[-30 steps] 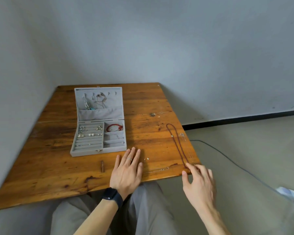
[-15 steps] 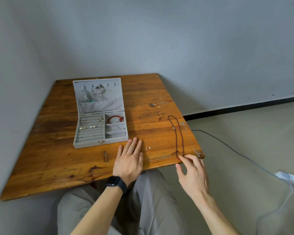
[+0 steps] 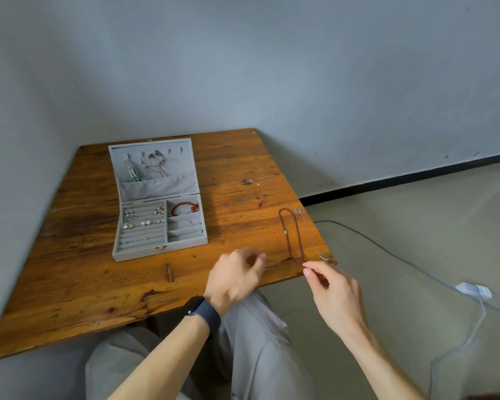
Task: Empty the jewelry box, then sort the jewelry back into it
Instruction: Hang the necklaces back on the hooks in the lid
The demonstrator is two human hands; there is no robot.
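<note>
An open grey jewelry box (image 3: 145, 252) stands on the wooden table (image 3: 75, 284), its lid upright with necklaces hung inside. Earrings and rings sit in its left slots, and a red bracelet (image 3: 184, 208) and a thin silver bracelet lie in the right compartments. A dark red bead necklace (image 3: 291, 235) lies stretched near the table's right edge beside a thin silver chain (image 3: 312, 235). My right hand (image 3: 332, 290) pinches the near end of the red necklace. My left hand (image 3: 237, 275), blurred, hovers above the table's front edge with curled fingers; whether it holds anything is unclear.
A small dark knot or peg (image 3: 169, 272) sits in the wood near the front. White cables and an adapter (image 3: 474, 290) lie on the floor to the right. Walls close the table in at the left and back. My knees are under the front edge.
My left hand has lifted off the table and its fingers have curled. My right hand has closed from a flat reach into a pinch on the red necklace's near end.
</note>
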